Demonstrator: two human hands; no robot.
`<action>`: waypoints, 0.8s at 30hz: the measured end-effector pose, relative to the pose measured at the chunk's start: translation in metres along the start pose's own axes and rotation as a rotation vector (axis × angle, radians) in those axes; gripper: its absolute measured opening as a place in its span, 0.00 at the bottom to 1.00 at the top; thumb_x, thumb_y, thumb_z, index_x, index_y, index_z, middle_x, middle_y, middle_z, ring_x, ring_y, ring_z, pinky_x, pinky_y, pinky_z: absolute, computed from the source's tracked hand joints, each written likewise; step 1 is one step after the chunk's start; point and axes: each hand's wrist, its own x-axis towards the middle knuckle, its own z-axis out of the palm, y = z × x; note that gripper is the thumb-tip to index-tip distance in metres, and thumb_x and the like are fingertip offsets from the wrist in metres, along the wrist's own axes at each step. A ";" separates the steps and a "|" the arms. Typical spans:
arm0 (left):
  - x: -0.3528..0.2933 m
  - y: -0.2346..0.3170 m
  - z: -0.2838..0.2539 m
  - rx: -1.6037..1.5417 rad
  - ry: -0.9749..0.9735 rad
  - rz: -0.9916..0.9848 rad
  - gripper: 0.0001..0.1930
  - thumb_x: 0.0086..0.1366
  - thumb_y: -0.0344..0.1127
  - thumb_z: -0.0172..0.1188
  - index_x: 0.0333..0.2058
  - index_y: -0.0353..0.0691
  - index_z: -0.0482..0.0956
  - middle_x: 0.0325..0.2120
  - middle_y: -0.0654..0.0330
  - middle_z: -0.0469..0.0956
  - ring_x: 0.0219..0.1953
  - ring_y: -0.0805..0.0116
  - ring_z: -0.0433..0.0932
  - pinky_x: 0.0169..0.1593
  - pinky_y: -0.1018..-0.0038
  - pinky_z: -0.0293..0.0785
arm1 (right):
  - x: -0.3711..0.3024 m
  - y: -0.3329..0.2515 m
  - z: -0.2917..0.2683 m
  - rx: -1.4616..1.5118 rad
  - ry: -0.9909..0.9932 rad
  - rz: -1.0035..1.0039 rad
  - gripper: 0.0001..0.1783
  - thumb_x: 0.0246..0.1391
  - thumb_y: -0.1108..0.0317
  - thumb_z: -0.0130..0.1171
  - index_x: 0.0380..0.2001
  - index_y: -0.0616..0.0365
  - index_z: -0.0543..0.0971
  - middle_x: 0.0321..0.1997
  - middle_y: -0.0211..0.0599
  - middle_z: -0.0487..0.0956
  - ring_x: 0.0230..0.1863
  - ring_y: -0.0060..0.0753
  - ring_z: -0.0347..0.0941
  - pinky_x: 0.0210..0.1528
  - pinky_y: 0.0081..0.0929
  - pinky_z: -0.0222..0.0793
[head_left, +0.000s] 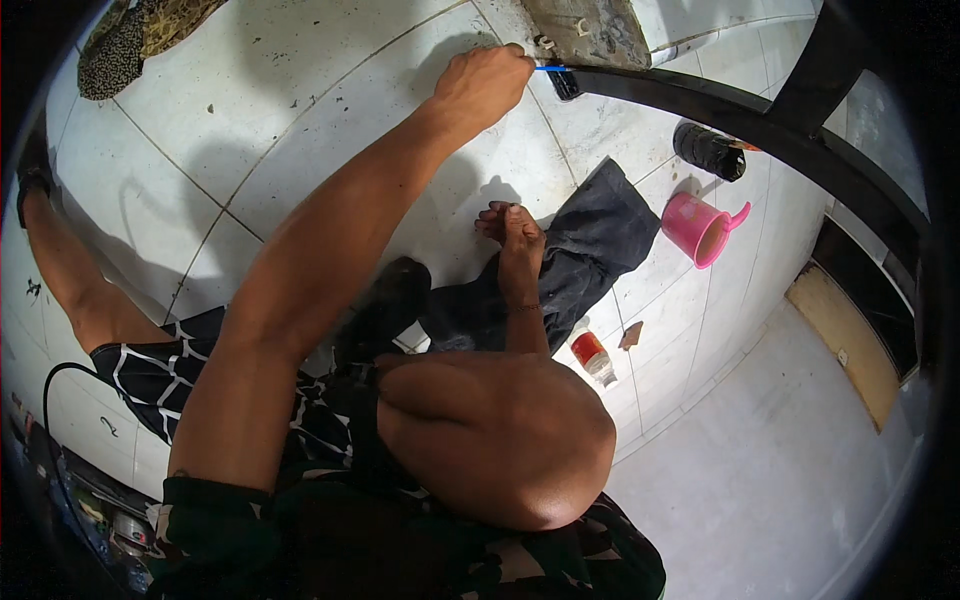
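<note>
My left hand [488, 85] reaches far forward across the tiles, fingers closed round a thin blue stick-like thing [548, 68]. The blue end touches or lies right by the tip of a long black metal bar [690, 92]; what the fist covers is hidden. Lower down, my right hand [515, 228] hangs past my bent knee. Its fingers are loosely curled and apart, with nothing seen in them. A dark cloth garment [595, 225] lies on the floor beside and below that hand.
A pink plastic mug [695, 228] and a black container [708, 150] stand on the right, near the black frame. A small bottle with a red label [592, 355] lies by my knee. A stained board [590, 30] is at the top; patterned cloth [135, 45] lies far left.
</note>
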 end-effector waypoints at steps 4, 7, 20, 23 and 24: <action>0.000 0.005 -0.002 0.010 0.023 0.003 0.12 0.53 0.22 0.47 0.35 0.37 0.76 0.34 0.55 0.74 0.37 0.53 0.75 0.40 0.62 0.73 | 0.001 0.000 0.000 -0.016 -0.010 0.006 0.22 0.61 0.57 0.44 0.34 0.69 0.76 0.29 0.40 0.79 0.30 0.30 0.75 0.37 0.26 0.71; -0.004 0.007 -0.005 -0.019 0.057 0.015 0.12 0.53 0.22 0.47 0.35 0.37 0.76 0.34 0.56 0.74 0.37 0.53 0.75 0.40 0.62 0.73 | 0.001 0.001 0.001 -0.005 -0.017 0.006 0.22 0.61 0.56 0.43 0.33 0.68 0.76 0.29 0.40 0.79 0.30 0.30 0.75 0.37 0.26 0.71; -0.001 -0.001 -0.001 -0.026 0.039 0.030 0.11 0.53 0.21 0.47 0.34 0.36 0.76 0.33 0.55 0.74 0.37 0.54 0.75 0.40 0.63 0.73 | 0.004 -0.001 0.003 -0.057 -0.047 -0.016 0.22 0.62 0.57 0.41 0.35 0.68 0.75 0.29 0.41 0.78 0.30 0.30 0.75 0.38 0.25 0.71; -0.009 -0.003 -0.006 -0.006 0.045 0.032 0.11 0.52 0.21 0.47 0.34 0.36 0.75 0.34 0.55 0.74 0.37 0.54 0.75 0.41 0.63 0.73 | 0.004 0.001 0.000 -0.055 -0.033 -0.001 0.22 0.62 0.57 0.41 0.35 0.68 0.74 0.29 0.41 0.78 0.30 0.30 0.75 0.38 0.25 0.71; -0.008 -0.003 -0.008 -0.006 0.045 0.031 0.11 0.52 0.21 0.47 0.34 0.36 0.75 0.34 0.55 0.74 0.37 0.54 0.75 0.41 0.63 0.73 | 0.004 0.002 -0.001 -0.057 -0.031 0.003 0.22 0.62 0.57 0.41 0.35 0.68 0.74 0.29 0.41 0.78 0.30 0.30 0.75 0.38 0.25 0.71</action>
